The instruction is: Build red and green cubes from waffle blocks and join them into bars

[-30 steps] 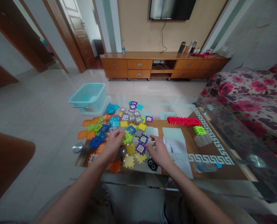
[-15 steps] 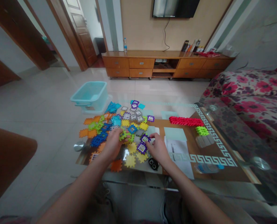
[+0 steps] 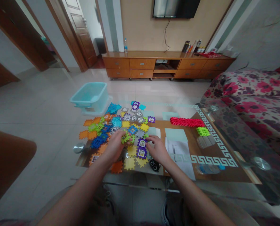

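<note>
In the head view, my left hand [image 3: 115, 146] is closed on green interlocking tiles [image 3: 125, 137] with toothed edges, and some of its fingers are hidden behind them. Two purple window tiles [image 3: 141, 153] with white window prints lie one above the other at the middle front. Just right of these, my right hand [image 3: 156, 147] has its thumb and forefinger apart, its fingertips close to the upper purple tile. Yellow tiles [image 3: 129, 163] lie between my forearms. Beyond my hands are a blue tile [image 3: 132, 129] and several grey window tiles [image 3: 140, 119].
Orange tiles [image 3: 92, 135] and dark blue tiles [image 3: 98, 140] crowd the glass table's left side. A red tile stack [image 3: 187, 122] and green stack [image 3: 203, 131] stand right. A small black object [image 3: 154, 165], papers [image 3: 180, 155] and a bottle [image 3: 208, 169] are nearer. A teal bin [image 3: 90, 97] sits beyond.
The two purple tiles have shifted slightly left and turned into a straight column. My right hand has let go of them and its fingers have parted. My left hand still holds the green tiles.
</note>
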Demonstrator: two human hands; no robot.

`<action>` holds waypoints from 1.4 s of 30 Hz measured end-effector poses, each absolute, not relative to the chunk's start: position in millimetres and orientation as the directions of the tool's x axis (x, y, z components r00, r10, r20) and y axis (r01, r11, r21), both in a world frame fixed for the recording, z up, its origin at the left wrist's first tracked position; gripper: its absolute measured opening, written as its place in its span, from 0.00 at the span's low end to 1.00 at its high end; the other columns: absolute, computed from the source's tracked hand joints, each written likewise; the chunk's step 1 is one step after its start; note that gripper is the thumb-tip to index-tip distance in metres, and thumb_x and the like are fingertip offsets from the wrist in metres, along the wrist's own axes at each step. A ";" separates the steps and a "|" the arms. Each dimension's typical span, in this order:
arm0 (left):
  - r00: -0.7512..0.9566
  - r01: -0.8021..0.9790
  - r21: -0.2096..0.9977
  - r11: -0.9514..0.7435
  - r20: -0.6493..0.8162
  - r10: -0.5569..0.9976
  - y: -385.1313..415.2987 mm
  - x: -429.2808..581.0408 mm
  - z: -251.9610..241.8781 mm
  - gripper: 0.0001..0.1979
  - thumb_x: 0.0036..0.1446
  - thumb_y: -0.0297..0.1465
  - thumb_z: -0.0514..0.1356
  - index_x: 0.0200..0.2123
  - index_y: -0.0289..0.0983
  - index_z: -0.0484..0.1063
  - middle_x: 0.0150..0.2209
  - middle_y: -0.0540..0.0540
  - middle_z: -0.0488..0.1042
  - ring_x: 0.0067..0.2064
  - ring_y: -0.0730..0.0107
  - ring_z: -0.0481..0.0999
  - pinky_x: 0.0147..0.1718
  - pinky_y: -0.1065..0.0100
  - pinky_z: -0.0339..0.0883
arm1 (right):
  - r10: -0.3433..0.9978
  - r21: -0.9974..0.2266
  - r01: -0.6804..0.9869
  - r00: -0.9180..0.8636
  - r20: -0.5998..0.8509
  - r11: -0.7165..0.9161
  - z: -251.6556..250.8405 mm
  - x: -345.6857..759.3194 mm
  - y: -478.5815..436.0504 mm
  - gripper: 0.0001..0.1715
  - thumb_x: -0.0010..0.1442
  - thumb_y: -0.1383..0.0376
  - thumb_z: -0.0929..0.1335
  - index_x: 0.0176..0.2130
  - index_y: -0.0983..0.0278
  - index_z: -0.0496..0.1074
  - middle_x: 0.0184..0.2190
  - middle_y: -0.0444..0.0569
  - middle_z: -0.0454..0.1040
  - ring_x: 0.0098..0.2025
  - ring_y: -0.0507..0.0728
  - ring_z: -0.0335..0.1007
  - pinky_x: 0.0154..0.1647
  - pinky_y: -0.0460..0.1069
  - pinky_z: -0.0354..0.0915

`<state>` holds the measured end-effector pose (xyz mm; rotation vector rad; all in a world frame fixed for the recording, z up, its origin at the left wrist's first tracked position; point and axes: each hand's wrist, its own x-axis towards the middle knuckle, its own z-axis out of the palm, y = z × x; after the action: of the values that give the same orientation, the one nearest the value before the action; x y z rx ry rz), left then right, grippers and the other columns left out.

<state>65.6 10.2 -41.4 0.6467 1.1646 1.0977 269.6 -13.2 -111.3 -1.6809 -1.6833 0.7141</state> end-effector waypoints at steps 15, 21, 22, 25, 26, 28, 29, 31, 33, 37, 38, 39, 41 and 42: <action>-0.048 -0.536 0.745 0.397 -0.496 0.867 17.8 62.0 -33.0 0.11 0.62 0.33 0.51 0.42 0.34 0.69 0.40 0.39 0.79 0.39 0.62 0.82 0.45 0.62 0.76 | 0.981 -0.596 0.779 -0.158 0.115 0.196 -103.6 279.6 -13.2 0.27 0.61 0.69 0.66 0.60 0.65 0.68 0.55 0.57 0.71 0.57 0.62 0.66 0.60 0.58 0.62; -0.022 -0.542 0.734 0.409 -0.499 0.866 18.1 63.1 -35.9 0.13 0.62 0.33 0.51 0.44 0.33 0.69 0.41 0.37 0.79 0.42 0.57 0.83 0.46 0.58 0.77 | 0.975 -0.528 0.820 -0.194 0.106 0.220 -100.6 277.8 -15.5 0.25 0.63 0.65 0.67 0.59 0.62 0.68 0.56 0.55 0.72 0.59 0.63 0.65 0.59 0.57 0.64; -0.024 -0.539 0.736 0.410 -0.500 0.866 17.8 63.4 -36.1 0.13 0.62 0.33 0.51 0.44 0.34 0.69 0.41 0.37 0.79 0.41 0.57 0.83 0.45 0.58 0.77 | 0.978 -0.516 0.831 -0.182 0.100 0.208 -98.6 277.1 -16.1 0.25 0.63 0.64 0.67 0.59 0.62 0.68 0.55 0.55 0.72 0.58 0.63 0.66 0.58 0.57 0.65; -0.025 -0.525 0.745 0.411 -0.496 0.868 17.0 63.2 -35.9 0.12 0.62 0.32 0.50 0.45 0.34 0.68 0.41 0.38 0.80 0.40 0.59 0.83 0.44 0.59 0.78 | 0.985 -0.476 0.862 -0.153 0.081 0.173 -90.3 276.8 -17.5 0.26 0.62 0.64 0.67 0.59 0.63 0.66 0.54 0.57 0.72 0.57 0.64 0.67 0.55 0.56 0.66; -0.022 -0.517 0.749 0.414 -0.496 0.868 16.9 62.9 -35.8 0.12 0.63 0.32 0.50 0.45 0.34 0.68 0.41 0.37 0.80 0.40 0.59 0.83 0.44 0.59 0.78 | 0.986 -0.470 0.867 -0.149 0.078 0.168 -87.2 277.6 -17.8 0.27 0.62 0.65 0.67 0.59 0.64 0.66 0.54 0.57 0.72 0.57 0.64 0.68 0.55 0.56 0.66; -0.021 -0.506 0.754 0.420 -0.497 0.867 17.1 62.4 -35.7 0.12 0.63 0.32 0.49 0.44 0.33 0.69 0.40 0.37 0.80 0.39 0.59 0.83 0.43 0.60 0.77 | 0.986 -0.473 0.865 -0.149 0.077 0.168 -81.4 280.5 -18.4 0.27 0.61 0.66 0.67 0.59 0.66 0.66 0.54 0.58 0.72 0.57 0.64 0.68 0.57 0.55 0.65; -0.024 -0.505 0.754 0.420 -0.499 0.867 17.4 62.2 -35.8 0.12 0.63 0.32 0.49 0.44 0.33 0.69 0.40 0.37 0.80 0.39 0.59 0.83 0.43 0.60 0.77 | 0.986 -0.477 0.863 -0.149 0.077 0.168 -78.9 282.5 -18.8 0.27 0.61 0.67 0.67 0.59 0.66 0.66 0.54 0.59 0.72 0.56 0.64 0.69 0.57 0.55 0.65; -0.034 -0.510 0.751 0.419 -0.504 0.863 18.3 62.1 -36.4 0.12 0.63 0.31 0.50 0.45 0.34 0.68 0.41 0.38 0.80 0.38 0.60 0.83 0.44 0.59 0.77 | 0.986 -0.472 0.866 -0.148 0.071 0.164 -74.4 287.0 -19.6 0.26 0.61 0.67 0.67 0.58 0.66 0.66 0.53 0.59 0.73 0.55 0.64 0.70 0.56 0.55 0.65; -0.037 -0.504 0.747 0.434 -0.521 0.853 19.0 62.6 -37.3 0.11 0.64 0.30 0.50 0.46 0.34 0.68 0.42 0.37 0.79 0.38 0.60 0.83 0.44 0.59 0.78 | 0.988 -0.453 0.878 -0.141 0.067 0.156 -70.1 291.7 -21.0 0.26 0.60 0.67 0.67 0.58 0.66 0.67 0.52 0.59 0.74 0.54 0.65 0.71 0.55 0.57 0.66; 0.000 -0.502 0.727 0.468 -0.541 0.841 17.7 64.5 -38.4 0.11 0.66 0.30 0.51 0.48 0.34 0.67 0.48 0.34 0.78 0.40 0.60 0.83 0.43 0.63 0.78 | 0.981 -0.515 0.836 -0.136 0.136 0.188 -57.6 298.0 -26.5 0.25 0.60 0.65 0.69 0.57 0.65 0.67 0.50 0.59 0.73 0.50 0.64 0.72 0.51 0.57 0.67; 0.029 -0.513 0.715 0.475 -0.539 0.842 16.6 65.1 -38.2 0.11 0.67 0.31 0.52 0.49 0.33 0.67 0.49 0.33 0.77 0.41 0.60 0.83 0.44 0.63 0.77 | 0.975 -0.555 0.804 -0.143 0.168 0.213 -53.4 298.4 -28.8 0.25 0.60 0.63 0.69 0.56 0.64 0.67 0.48 0.58 0.74 0.47 0.63 0.72 0.49 0.57 0.69; 0.066 -0.523 0.698 0.489 -0.539 0.840 15.3 65.7 -38.0 0.11 0.67 0.31 0.52 0.49 0.33 0.66 0.50 0.32 0.76 0.42 0.59 0.83 0.45 0.63 0.77 | 0.967 -0.594 0.766 -0.153 0.203 0.246 -49.2 298.1 -31.6 0.25 0.60 0.62 0.70 0.56 0.64 0.67 0.45 0.56 0.74 0.43 0.61 0.72 0.46 0.56 0.69; 0.161 -0.531 0.658 0.534 -0.540 0.826 12.2 67.3 -37.5 0.12 0.68 0.31 0.53 0.51 0.33 0.66 0.52 0.30 0.75 0.45 0.58 0.82 0.47 0.62 0.77 | 0.947 -0.663 0.679 -0.183 0.263 0.315 -41.3 295.8 -37.7 0.26 0.60 0.61 0.71 0.57 0.61 0.67 0.40 0.52 0.74 0.38 0.58 0.71 0.42 0.54 0.70; 0.214 -0.528 0.642 0.556 -0.534 0.818 10.7 68.2 -37.3 0.13 0.68 0.31 0.53 0.52 0.32 0.65 0.53 0.30 0.74 0.46 0.58 0.82 0.48 0.62 0.76 | 0.940 -0.701 0.628 -0.190 0.284 0.339 -38.2 293.8 -40.7 0.27 0.59 0.62 0.71 0.57 0.60 0.66 0.39 0.50 0.73 0.37 0.58 0.71 0.41 0.54 0.70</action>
<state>68.2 10.7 -37.3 0.3547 0.9677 0.9615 293.8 -40.7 -38.2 -1.3728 -1.9124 0.5744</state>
